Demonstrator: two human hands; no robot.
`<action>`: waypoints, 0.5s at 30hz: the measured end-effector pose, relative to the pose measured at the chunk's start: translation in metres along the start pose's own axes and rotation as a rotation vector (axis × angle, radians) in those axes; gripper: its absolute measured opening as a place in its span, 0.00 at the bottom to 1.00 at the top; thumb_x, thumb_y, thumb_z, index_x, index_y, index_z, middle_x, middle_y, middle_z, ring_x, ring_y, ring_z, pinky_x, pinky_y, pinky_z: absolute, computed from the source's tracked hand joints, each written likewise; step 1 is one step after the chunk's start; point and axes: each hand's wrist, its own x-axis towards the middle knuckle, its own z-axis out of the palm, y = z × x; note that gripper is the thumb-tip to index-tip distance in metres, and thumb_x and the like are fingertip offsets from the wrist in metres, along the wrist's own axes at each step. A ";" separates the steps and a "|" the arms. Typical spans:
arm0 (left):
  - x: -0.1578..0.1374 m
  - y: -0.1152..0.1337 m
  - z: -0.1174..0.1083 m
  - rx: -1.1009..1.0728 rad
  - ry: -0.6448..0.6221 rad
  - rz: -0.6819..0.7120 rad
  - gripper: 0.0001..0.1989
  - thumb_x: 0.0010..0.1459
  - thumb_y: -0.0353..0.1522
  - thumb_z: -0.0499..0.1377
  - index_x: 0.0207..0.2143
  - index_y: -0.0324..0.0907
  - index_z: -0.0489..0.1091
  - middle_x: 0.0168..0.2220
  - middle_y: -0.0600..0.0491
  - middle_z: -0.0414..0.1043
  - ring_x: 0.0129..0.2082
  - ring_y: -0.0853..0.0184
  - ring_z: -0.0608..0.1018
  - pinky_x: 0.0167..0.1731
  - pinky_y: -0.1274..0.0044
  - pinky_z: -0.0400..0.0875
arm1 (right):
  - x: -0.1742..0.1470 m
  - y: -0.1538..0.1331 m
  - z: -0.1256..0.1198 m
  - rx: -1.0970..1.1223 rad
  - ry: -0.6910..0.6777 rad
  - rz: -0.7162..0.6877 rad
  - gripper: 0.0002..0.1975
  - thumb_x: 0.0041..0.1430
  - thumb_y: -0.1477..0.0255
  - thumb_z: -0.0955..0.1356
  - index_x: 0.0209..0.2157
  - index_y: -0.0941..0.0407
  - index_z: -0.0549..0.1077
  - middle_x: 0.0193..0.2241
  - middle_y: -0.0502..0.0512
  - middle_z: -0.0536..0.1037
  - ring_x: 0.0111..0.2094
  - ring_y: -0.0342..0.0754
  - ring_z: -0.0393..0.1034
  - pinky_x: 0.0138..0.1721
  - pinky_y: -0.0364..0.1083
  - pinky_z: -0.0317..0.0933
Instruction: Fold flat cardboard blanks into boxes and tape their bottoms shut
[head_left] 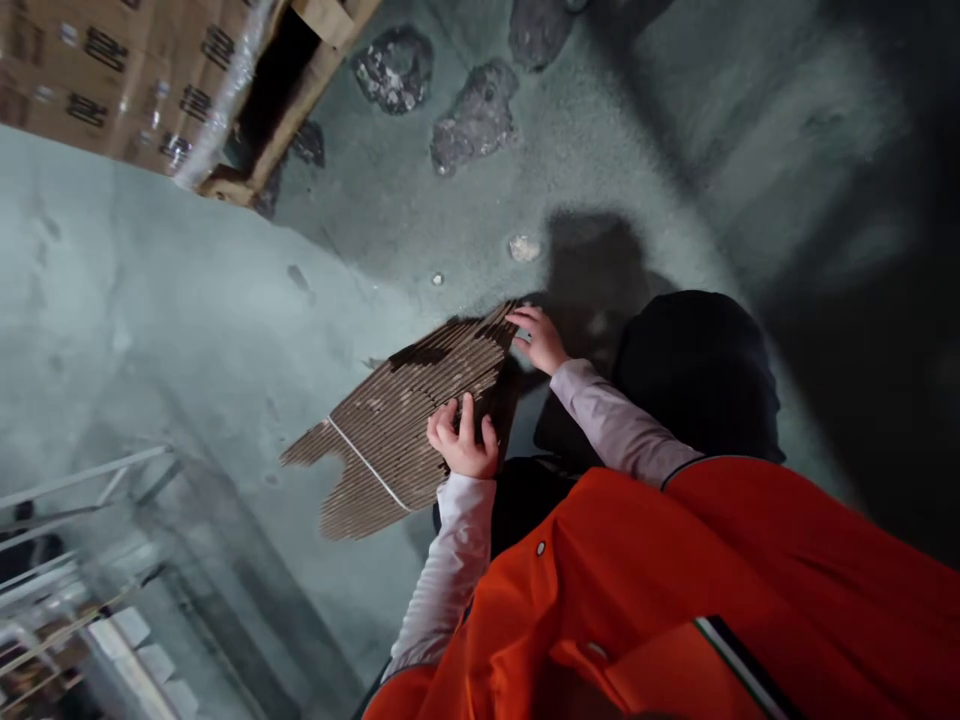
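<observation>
A bundle of flattened cardboard (420, 400) rests on the floor in front of my knees, its many edges facing up. A thin white strap (367, 463) crosses it toward the left end. My left hand (465, 440) lies on the near side of the bundle, fingers spread over the edges. At the far right corner is my right hand (537, 340), its fingers stretched out and touching the last sheets, thumb apart. Dark shadow hides the bundle's right end and underside.
Shrink-wrapped cartons (127, 85) stand on a wooden pallet (277, 130) at the upper left. Grey, lumpy patches (476, 115) and a small pale piece (523, 248) lie on the concrete floor (202, 300). A metal frame (90, 490) is at lower left, blurred.
</observation>
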 end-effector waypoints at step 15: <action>0.002 0.003 -0.002 0.001 -0.031 -0.015 0.24 0.66 0.43 0.58 0.55 0.37 0.81 0.55 0.34 0.71 0.60 0.48 0.69 0.66 0.55 0.59 | 0.056 -0.015 -0.025 -0.018 -0.435 -0.313 0.29 0.54 0.80 0.68 0.58 0.55 0.80 0.54 0.55 0.82 0.56 0.53 0.74 0.60 0.48 0.65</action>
